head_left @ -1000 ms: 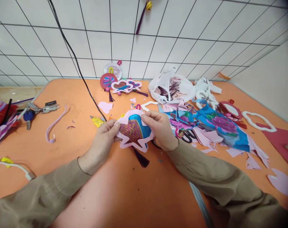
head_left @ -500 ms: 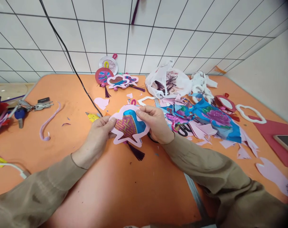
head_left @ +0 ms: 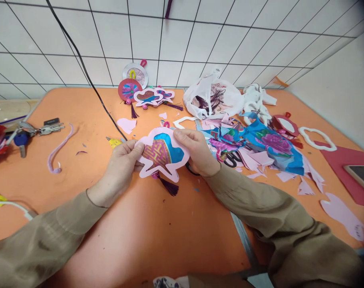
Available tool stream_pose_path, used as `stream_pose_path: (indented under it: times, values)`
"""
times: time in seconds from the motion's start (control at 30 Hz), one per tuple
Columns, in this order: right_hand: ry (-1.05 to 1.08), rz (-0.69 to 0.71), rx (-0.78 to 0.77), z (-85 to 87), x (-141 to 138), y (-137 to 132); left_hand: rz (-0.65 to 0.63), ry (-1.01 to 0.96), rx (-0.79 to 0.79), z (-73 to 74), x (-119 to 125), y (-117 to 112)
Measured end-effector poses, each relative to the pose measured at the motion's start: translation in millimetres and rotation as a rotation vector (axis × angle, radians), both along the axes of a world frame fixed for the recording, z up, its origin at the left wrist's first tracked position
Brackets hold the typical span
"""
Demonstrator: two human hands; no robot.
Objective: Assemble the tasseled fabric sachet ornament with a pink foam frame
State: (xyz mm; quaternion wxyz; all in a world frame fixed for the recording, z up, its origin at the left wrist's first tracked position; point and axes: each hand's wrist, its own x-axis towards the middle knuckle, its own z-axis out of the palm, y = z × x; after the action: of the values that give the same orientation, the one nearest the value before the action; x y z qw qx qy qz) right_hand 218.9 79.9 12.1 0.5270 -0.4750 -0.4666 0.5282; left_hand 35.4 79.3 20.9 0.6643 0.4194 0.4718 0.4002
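Both my hands hold a cloud-shaped pink paper ornament (head_left: 161, 156) with a blue and red patterned cloth centre, just above the orange table (head_left: 158, 236). My left hand (head_left: 122, 166) pinches its left edge between thumb and fingers. My right hand (head_left: 196, 152) grips its upper right edge, thumb on top. A dark purple tassel (head_left: 168, 186) hangs from the ornament's lower edge, and a pink loop (head_left: 166, 124) shows at its top.
Finished ornaments (head_left: 142, 94) lie at the back by the tiled wall. A white plastic bag (head_left: 213, 100), patterned cloth scraps (head_left: 265, 148), scissors (head_left: 231, 160) and pink offcuts crowd the right. Keys (head_left: 39, 130), a pink pipe cleaner (head_left: 58, 150) and a black cable (head_left: 88, 80) lie left. A phone (head_left: 361, 176) rests on red card.
The hands with the ornament sit slightly higher and left in the picture as the camera tilted down; the ornament has turned a little in my fingers. The grip is unchanged.
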Motion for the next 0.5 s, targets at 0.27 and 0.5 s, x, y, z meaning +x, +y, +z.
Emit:
stream_pose_path:
  times: [0.27, 0.5]
  values:
    - [-0.105, 0.003, 0.023, -4.4, 0.8, 0.1, 0.065, 0.003, -0.004, 3.9, -0.9, -2.2]
    - [-0.110, 0.070, 0.053, -5.5, 0.0, -2.5, 0.088, 0.005, 0.052, 2.0, -2.2, -8.7]
